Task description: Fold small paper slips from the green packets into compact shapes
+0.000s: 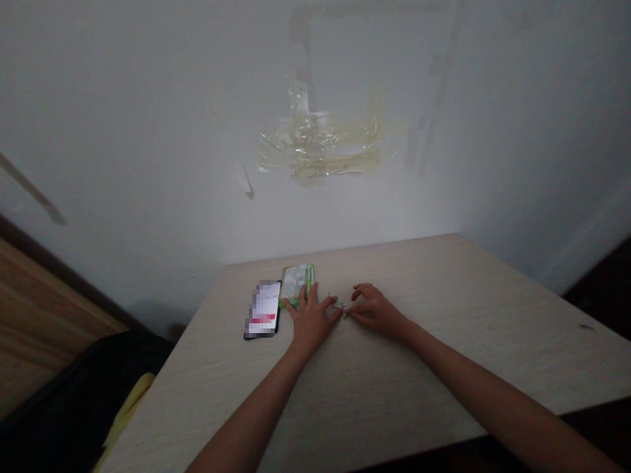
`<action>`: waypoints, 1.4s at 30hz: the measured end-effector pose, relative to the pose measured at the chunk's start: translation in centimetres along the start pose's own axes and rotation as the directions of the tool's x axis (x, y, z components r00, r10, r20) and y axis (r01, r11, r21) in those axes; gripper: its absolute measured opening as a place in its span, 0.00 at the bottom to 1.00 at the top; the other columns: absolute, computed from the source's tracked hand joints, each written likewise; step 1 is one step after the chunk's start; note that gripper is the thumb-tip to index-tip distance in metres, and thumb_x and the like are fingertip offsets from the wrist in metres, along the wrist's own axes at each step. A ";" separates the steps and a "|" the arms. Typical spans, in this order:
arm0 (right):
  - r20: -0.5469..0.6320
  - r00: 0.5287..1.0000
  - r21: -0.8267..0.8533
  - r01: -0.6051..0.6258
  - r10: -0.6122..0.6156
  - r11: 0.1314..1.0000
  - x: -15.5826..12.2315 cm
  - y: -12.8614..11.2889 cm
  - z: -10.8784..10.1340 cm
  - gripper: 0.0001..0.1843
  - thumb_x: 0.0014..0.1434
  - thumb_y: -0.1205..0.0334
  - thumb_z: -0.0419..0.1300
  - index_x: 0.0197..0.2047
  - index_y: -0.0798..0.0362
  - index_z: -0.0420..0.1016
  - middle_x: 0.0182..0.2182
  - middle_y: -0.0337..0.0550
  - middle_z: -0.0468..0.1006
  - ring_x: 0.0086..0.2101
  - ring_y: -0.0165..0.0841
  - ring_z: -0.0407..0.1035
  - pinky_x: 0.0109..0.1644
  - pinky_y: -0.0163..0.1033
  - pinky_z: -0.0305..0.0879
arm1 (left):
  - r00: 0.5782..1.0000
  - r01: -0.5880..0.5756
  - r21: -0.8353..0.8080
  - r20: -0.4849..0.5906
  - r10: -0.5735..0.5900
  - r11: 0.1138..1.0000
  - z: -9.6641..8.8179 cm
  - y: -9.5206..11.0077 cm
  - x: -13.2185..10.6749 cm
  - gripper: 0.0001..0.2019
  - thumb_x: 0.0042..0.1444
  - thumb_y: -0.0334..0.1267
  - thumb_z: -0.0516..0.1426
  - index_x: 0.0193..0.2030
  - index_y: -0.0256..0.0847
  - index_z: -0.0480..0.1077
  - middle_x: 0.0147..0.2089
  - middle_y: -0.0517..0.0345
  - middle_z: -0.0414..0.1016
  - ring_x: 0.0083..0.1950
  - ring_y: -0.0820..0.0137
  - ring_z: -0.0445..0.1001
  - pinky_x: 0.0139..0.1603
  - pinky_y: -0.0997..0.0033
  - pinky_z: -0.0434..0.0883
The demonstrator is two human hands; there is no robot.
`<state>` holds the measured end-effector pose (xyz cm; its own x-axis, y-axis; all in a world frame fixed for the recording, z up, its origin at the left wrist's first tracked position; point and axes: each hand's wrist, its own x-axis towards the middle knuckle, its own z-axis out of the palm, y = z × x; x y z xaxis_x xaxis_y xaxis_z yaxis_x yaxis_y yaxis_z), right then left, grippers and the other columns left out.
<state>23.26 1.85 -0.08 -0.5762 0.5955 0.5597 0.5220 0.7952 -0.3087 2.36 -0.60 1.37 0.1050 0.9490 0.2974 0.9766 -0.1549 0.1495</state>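
My left hand (314, 320) is over the table, its thumb and index finger closed at the edge of a small green-and-white scrap (344, 310). Its other fingers are spread, with tips reaching over the lower part of a green printed packet (290, 281). From the other side, my right hand (377, 311) pinches the same scrap between thumb and index finger, while its remaining fingers are curled and raised. The scrap is too small to make out its exact kind. Just left of the packet lies a phone (266, 310) with a lit, partly blurred screen.
The pale wood table (394, 394) meets a white wall (187, 131) at the back. Clear tape (325, 141) clings to the wall. Dark and yellow cloth (131, 401) is at the lower left, beside a wooden panel (39, 315). A small dark mark (586, 326) is near the table's right edge.
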 end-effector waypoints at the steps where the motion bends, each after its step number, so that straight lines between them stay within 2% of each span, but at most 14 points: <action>1: 0.000 1.000 0.006 0.004 -0.004 1.000 0.0 -0.1 -0.1 0.09 0.56 0.64 0.63 0.40 0.45 0.82 0.45 0.47 0.72 0.53 0.41 0.63 0.56 0.51 0.62 | 1.000 0.005 0.000 0.010 -0.005 1.000 -0.1 0.0 0.0 0.19 0.56 0.59 0.53 0.53 0.64 0.71 0.70 0.57 0.55 0.71 0.47 0.44 0.62 0.26 0.36; 8: 0.057 0.996 -0.034 0.063 -0.061 0.997 -0.1 -0.1 0.0 0.12 0.55 0.66 0.64 0.43 0.44 0.81 0.45 0.47 0.72 0.55 0.43 0.61 0.59 0.53 0.59 | 0.999 0.022 0.001 0.025 -0.022 1.000 -0.3 0.2 0.0 0.20 0.55 0.59 0.54 0.53 0.63 0.72 0.70 0.57 0.55 0.71 0.47 0.43 0.62 0.26 0.35; 15: 0.053 0.997 -0.001 0.057 -0.057 0.998 -0.1 -0.2 -0.1 0.11 0.57 0.65 0.63 0.43 0.44 0.81 0.45 0.47 0.71 0.55 0.41 0.61 0.58 0.51 0.61 | 1.000 0.015 -0.009 -0.021 -0.015 1.000 0.4 0.0 0.0 0.19 0.55 0.58 0.54 0.52 0.64 0.72 0.69 0.56 0.56 0.71 0.48 0.44 0.62 0.27 0.33; 31: 0.110 0.990 -0.013 0.094 -0.092 0.995 0.0 -0.6 -0.4 0.11 0.58 0.64 0.62 0.44 0.44 0.81 0.43 0.46 0.73 0.55 0.43 0.60 0.58 0.53 0.59 | 1.000 0.005 -0.003 -0.010 -0.005 1.000 0.3 -0.1 0.0 0.18 0.56 0.59 0.53 0.53 0.67 0.71 0.69 0.57 0.57 0.71 0.47 0.45 0.61 0.25 0.34; 38: 0.098 0.994 0.044 0.042 -0.046 0.998 0.0 -0.3 -0.2 0.10 0.58 0.63 0.62 0.43 0.44 0.81 0.43 0.46 0.73 0.56 0.42 0.59 0.60 0.52 0.58 | 1.000 0.011 -0.021 0.007 -0.011 1.000 0.4 -0.1 0.1 0.19 0.56 0.59 0.54 0.53 0.66 0.71 0.69 0.57 0.56 0.71 0.47 0.45 0.61 0.25 0.33; 42: -0.006 0.997 0.140 -0.081 0.083 0.987 -0.1 0.6 -0.1 0.10 0.60 0.63 0.60 0.42 0.45 0.81 0.41 0.47 0.73 0.51 0.38 0.63 0.56 0.47 0.61 | 1.000 -0.024 -0.052 0.008 0.025 0.998 0.7 -0.3 0.1 0.17 0.56 0.56 0.56 0.52 0.67 0.71 0.68 0.58 0.57 0.71 0.48 0.46 0.61 0.24 0.34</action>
<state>23.68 2.31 -0.24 -0.5271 0.6585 0.5372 0.4740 0.7525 -0.4572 2.19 -0.24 0.69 0.1304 0.9469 0.2937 0.9626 -0.1919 0.1913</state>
